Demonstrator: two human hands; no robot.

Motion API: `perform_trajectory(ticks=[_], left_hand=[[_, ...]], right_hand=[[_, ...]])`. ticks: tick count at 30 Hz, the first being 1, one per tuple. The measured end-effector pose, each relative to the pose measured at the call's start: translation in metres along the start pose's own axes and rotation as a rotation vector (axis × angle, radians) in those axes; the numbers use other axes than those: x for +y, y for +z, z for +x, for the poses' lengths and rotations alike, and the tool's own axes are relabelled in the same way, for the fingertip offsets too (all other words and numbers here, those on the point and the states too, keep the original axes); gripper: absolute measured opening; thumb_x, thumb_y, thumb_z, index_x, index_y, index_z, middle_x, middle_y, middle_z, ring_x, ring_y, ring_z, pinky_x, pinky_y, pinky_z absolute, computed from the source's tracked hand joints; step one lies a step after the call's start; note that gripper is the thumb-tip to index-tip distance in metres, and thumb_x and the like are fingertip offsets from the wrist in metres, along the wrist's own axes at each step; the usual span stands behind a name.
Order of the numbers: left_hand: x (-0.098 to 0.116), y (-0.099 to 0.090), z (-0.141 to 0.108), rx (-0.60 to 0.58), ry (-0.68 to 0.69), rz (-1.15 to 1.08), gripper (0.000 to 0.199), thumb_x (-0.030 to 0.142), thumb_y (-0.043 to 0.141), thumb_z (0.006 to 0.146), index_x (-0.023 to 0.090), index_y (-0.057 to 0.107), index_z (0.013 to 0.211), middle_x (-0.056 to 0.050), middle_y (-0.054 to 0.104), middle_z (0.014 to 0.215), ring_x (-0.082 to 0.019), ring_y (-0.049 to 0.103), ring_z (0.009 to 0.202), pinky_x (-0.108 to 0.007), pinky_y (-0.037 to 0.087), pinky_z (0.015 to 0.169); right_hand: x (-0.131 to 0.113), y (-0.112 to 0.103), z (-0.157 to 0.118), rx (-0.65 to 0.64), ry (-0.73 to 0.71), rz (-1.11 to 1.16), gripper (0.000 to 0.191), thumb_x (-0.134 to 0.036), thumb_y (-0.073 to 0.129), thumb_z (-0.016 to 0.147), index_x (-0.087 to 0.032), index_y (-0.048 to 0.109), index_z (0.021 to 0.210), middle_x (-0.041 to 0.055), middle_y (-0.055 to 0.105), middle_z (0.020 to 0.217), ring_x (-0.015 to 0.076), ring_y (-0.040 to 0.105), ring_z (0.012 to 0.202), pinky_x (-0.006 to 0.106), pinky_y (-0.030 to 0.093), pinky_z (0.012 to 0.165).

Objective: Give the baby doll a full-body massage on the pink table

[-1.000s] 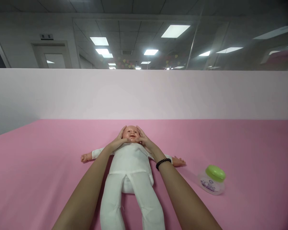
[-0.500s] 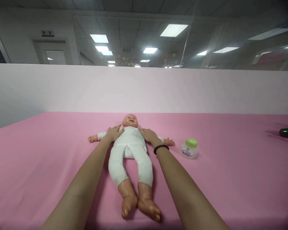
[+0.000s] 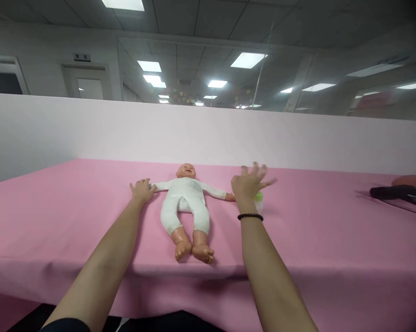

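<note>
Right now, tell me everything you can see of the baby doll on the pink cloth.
The baby doll lies on its back on a pink cloth, arms spread, legs together, smiling. Head, hand and feet look like vinyl; the suit is white fabric. The person's left hand covers one doll hand.

A pink-covered table [image 3: 73, 216] bears a baby doll [image 3: 184, 203], a green-lidded jar [image 3: 259, 198] and a dark object [image 3: 395, 191]
</note>
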State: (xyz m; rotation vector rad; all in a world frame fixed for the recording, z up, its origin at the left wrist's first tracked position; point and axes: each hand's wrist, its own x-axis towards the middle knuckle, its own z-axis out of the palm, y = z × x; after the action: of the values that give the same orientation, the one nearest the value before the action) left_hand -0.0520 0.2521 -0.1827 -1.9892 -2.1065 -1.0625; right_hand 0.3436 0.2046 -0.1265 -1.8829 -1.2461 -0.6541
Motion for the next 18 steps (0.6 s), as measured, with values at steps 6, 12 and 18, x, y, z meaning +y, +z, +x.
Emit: perform_trajectory(ticks=[6,12,18], left_hand=[[0.119,-0.011,0.003,0.21,-0.037,-1.376,0.035,0.037,0.04,0.094,0.023,0.052,0.123,-0.01,0.062,0.133,-0.021,0.055,0.128,-0.039,0.041,0.109],[0.2,0.024,-0.045,-0.522,-0.382,-1.807,0.039,0.051,0.039,0.094,0.02,0.053,0.113,-0.012,0.067,0.109,-0.023,0.065,0.096,-0.034,0.05,0.08],[0.189,0.029,-0.056,-0.688,-0.451,-1.762,0.05,0.058,0.033,0.097,0.014,0.058,0.098,-0.008,0.06,0.081,-0.02,0.06,0.07,-0.03,0.048,0.064]], right_hand=[[0.023,-0.015,0.017,-0.625,0.412,0.006,0.03,-0.024,0.064,0.077,-0.011,0.069,0.105,0.0262,0.064,0.112,0.0417,0.06,0.115,0.056,0.049,0.092],[-0.018,0.006,-0.015,-0.611,-0.114,0.359,0.029,-0.014,0.057,0.076,-0.02,0.069,0.102,0.0073,0.072,0.102,0.0236,0.067,0.093,0.029,0.046,0.075],[-0.064,0.003,-0.041,-0.608,-0.446,0.633,0.02,-0.02,0.051,0.085,-0.022,0.067,0.095,0.0011,0.073,0.095,0.0171,0.064,0.081,0.025,0.04,0.068]])
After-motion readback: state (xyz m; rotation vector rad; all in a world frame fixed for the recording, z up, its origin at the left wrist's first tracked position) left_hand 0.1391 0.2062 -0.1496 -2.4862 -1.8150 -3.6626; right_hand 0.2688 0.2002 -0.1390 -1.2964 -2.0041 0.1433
